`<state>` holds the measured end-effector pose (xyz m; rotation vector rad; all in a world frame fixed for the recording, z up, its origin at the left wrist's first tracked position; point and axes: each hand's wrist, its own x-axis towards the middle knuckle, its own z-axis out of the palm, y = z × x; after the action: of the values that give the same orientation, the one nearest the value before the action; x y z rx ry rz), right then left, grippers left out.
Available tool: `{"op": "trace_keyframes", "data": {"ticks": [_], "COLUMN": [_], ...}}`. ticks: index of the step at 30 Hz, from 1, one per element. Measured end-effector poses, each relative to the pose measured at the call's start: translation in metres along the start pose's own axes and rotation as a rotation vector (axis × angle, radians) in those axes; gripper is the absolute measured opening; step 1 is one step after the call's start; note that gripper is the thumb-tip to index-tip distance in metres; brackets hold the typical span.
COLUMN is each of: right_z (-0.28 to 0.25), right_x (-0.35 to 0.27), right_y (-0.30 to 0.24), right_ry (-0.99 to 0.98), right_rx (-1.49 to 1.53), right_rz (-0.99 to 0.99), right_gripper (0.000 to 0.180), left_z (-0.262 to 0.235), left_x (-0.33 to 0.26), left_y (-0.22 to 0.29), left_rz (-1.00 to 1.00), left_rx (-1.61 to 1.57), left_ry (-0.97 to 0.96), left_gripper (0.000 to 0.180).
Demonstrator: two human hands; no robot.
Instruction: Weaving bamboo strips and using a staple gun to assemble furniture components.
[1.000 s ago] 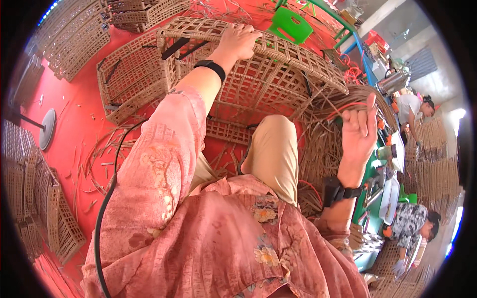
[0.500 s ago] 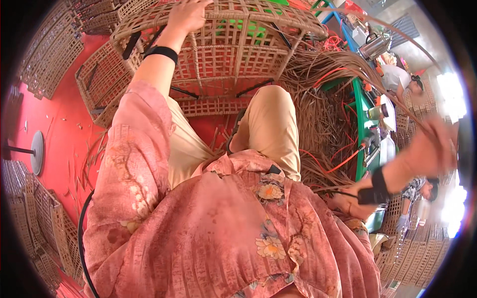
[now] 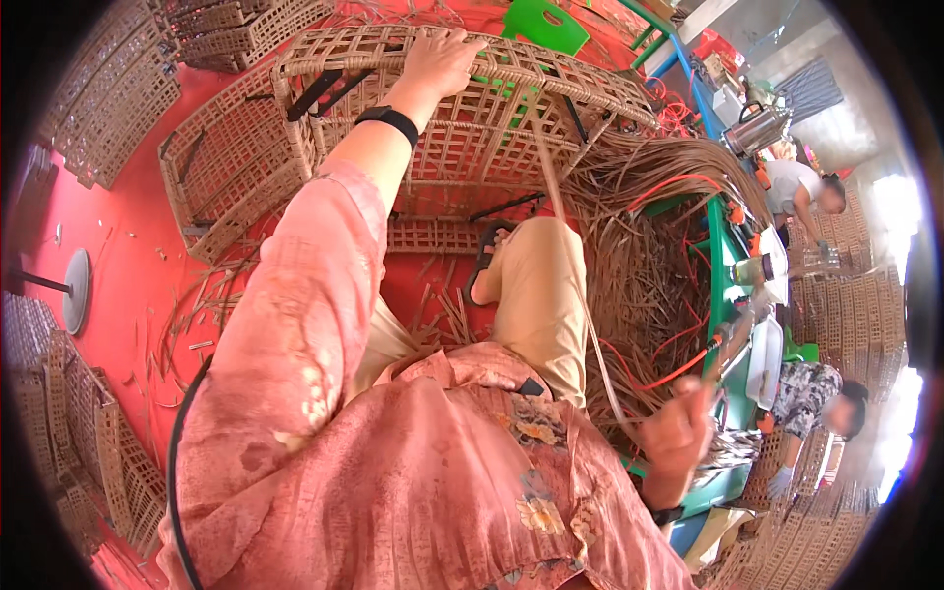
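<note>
A brown woven basket frame with an open lattice stands tilted before my knees. My left hand lies over its upper rim, fingers bent round the edge. From the lattice a pale brown weaving strip runs down past my right knee to my right hand. That hand is raised at the right, closed round the strip and somewhat blurred by motion. Dark bars show at the basket's corners.
A heap of loose brown strips lies right of my knee, beside a green-edged table with a metal jug. Woven panels stand at the left; a green plastic stool is behind. Two people work at the far right.
My right hand has come down and inward from the far right, and the strip now stretches to the basket. My left hand and the basket sit farther right in view.
</note>
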<state>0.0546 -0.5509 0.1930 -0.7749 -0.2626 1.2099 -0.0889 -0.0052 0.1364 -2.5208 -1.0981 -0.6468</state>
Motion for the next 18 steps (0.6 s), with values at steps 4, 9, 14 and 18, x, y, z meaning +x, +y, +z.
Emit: {"op": "trace_keyframes", "data": {"ticks": [4, 9, 14, 18], "right_z": [-0.063, -0.07, -0.04, 0.033], "right_x": [0.019, 0.043, 0.1, 0.162], "right_y": [0.048, 0.051, 0.025, 0.009], "right_ry": [0.181, 0.081, -0.136, -0.413], "right_rx": [0.348, 0.429, -0.154, -0.792], "right_rz": [0.228, 0.294, 0.295, 0.49], "right_gripper": [0.047, 0.047, 0.037, 0.038], "left_z": [0.003, 0.002, -0.01, -0.014], "left_x": [0.012, 0.018, 0.021, 0.018], "left_y": [-0.005, -0.004, 0.006, -0.005], "left_rz": [-0.035, -0.054, -0.048, -0.083], "left_rx": [0.005, -0.013, -0.022, -0.018], "left_ry": [-0.035, -0.068, -0.133, -0.183], "left_gripper": [0.056, 0.056, 0.059, 0.061]}}
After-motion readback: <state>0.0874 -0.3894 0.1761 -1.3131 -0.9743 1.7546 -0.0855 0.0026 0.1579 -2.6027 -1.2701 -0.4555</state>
